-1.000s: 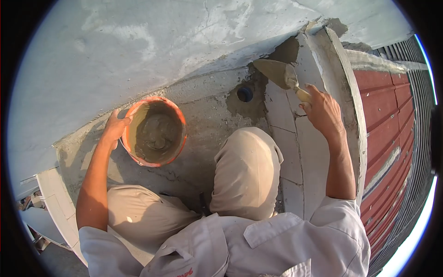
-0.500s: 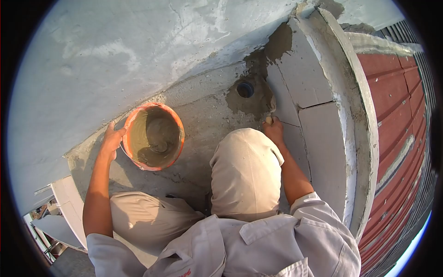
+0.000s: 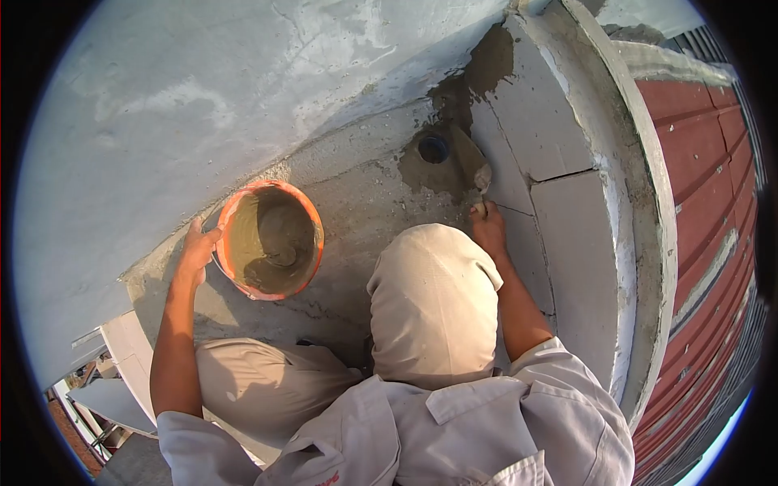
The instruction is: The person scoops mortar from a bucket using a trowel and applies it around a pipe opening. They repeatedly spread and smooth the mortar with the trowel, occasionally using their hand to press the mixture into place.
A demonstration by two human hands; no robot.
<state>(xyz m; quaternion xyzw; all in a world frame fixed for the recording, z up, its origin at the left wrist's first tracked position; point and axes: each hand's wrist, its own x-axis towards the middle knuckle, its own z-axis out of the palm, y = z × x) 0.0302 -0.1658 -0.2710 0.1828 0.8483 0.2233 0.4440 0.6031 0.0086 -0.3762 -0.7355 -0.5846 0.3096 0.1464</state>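
An orange bucket [image 3: 316,212] with wet grey-brown mortar [image 3: 284,235] inside is tilted beside the wall. My left hand [image 3: 197,247] grips its left rim. Beyond my raised knee, my right hand [image 3: 488,227] is closed around the handle of a trowel [image 3: 484,180], whose blade is hard to make out against the wet patch. Just left of the trowel is a round dark pipe opening [image 3: 433,148], ringed by damp mortar on the floor.
A grey plastered wall [image 3: 203,97] rises at the left. Pale blocks [image 3: 571,243] and a curved concrete ledge [image 3: 648,194] run along the right, with red metal roofing [image 3: 705,194] past them. My bent knees [image 3: 433,300] are close to both hands.
My right hand and the trowel have moved slightly up and to the right. The surroundings have shifted a little in view. My left hand stays on the bucket.
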